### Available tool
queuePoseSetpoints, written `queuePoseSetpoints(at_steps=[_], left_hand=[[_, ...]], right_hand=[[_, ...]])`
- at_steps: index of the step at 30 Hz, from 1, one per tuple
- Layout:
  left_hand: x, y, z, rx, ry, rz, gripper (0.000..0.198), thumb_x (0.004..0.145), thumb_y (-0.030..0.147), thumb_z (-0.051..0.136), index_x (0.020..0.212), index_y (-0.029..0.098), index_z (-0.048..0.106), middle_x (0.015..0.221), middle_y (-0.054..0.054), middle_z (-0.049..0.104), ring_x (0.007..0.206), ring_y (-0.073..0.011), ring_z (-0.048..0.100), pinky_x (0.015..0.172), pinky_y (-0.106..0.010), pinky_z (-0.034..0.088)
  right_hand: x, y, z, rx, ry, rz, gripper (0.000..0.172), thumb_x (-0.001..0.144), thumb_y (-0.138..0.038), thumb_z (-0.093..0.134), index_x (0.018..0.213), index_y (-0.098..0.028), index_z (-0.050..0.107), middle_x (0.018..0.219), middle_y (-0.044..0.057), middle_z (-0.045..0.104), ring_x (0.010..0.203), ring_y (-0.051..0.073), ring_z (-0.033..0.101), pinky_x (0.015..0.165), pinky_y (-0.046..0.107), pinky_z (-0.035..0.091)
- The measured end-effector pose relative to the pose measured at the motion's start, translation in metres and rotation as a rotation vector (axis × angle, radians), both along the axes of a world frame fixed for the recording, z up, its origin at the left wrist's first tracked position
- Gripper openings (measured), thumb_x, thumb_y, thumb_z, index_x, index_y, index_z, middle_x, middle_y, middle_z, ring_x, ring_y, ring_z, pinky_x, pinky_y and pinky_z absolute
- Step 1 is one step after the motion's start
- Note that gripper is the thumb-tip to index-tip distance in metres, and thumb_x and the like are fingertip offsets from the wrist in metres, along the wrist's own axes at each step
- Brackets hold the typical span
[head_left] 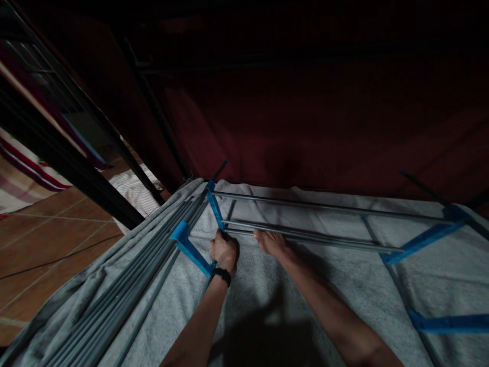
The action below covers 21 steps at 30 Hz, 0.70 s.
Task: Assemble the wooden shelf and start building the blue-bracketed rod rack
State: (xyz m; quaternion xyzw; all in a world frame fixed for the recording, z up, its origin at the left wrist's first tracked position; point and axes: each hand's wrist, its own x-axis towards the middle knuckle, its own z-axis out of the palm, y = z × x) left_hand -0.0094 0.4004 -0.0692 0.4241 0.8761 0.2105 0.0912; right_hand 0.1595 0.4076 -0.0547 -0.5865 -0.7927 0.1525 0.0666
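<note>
My left hand [223, 251], with a black band [221, 276] at its wrist, is closed at the lower end of a blue plastic bracket [216, 210]. My right hand [270, 242] has its fingers around a thin grey tube [242, 232] just right of that bracket. Longer grey tubes [313, 205] run from this bracket to another blue bracket [424, 238] on the right. A separate blue bracket [193, 255] lies left of my left wrist. What my left fingertips touch is partly hidden.
Several loose grey tubes [126, 293] lie side by side at the left on a grey blanket [254, 311]. Another blue bracket [451, 322] sits at the lower right. Dark red cloth [324, 132] hangs behind. Black posts [72, 160] and a tiled floor [49, 234] are at the left.
</note>
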Motion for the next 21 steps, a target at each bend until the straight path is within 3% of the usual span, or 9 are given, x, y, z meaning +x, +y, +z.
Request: queuePoseSetpoints(at_steps=[7, 13, 18, 21], left_hand=[[0.002, -0.004, 0.002, 0.022, -0.007, -0.045, 0.053, 0.079, 0.016, 0.052, 0.132, 0.017, 0.05, 0.095, -0.012, 0.063, 0.095, -0.0285, 0.059, 0.081, -0.036, 0.043], [0.0, -0.004, 0.001, 0.059, -0.019, -0.052, 0.054, 0.077, 0.019, 0.054, 0.13, 0.017, 0.051, 0.098, -0.014, 0.062, 0.098, -0.0286, 0.059, 0.084, -0.038, 0.043], [-0.007, 0.002, -0.001, 0.028, -0.093, -0.073, 0.047, 0.077, 0.027, 0.054, 0.124, 0.022, 0.055, 0.09, -0.013, 0.062, 0.09, -0.03, 0.059, 0.076, -0.041, 0.046], [-0.011, 0.007, -0.003, 0.061, -0.086, -0.09, 0.053, 0.076, 0.026, 0.055, 0.128, 0.024, 0.049, 0.088, -0.011, 0.062, 0.092, -0.0307, 0.059, 0.077, -0.043, 0.047]], right_hand=[[0.003, 0.008, 0.002, 0.009, 0.071, 0.031, 0.029, 0.093, -0.034, 0.04, 0.1, -0.027, 0.067, 0.101, 0.004, 0.07, 0.094, 0.022, 0.063, 0.081, 0.029, 0.045], [0.001, 0.007, 0.0, 0.022, 0.061, 0.024, 0.031, 0.094, -0.035, 0.039, 0.098, -0.026, 0.068, 0.099, 0.003, 0.071, 0.094, 0.022, 0.063, 0.082, 0.03, 0.046], [-0.002, 0.001, 0.001, 0.007, 0.034, -0.001, 0.034, 0.096, -0.041, 0.038, 0.105, -0.025, 0.066, 0.101, 0.005, 0.071, 0.096, 0.02, 0.064, 0.082, 0.03, 0.047], [0.004, -0.007, 0.006, 0.059, 0.057, -0.032, 0.034, 0.096, -0.039, 0.037, 0.114, -0.023, 0.062, 0.107, 0.006, 0.069, 0.101, 0.02, 0.062, 0.089, 0.031, 0.045]])
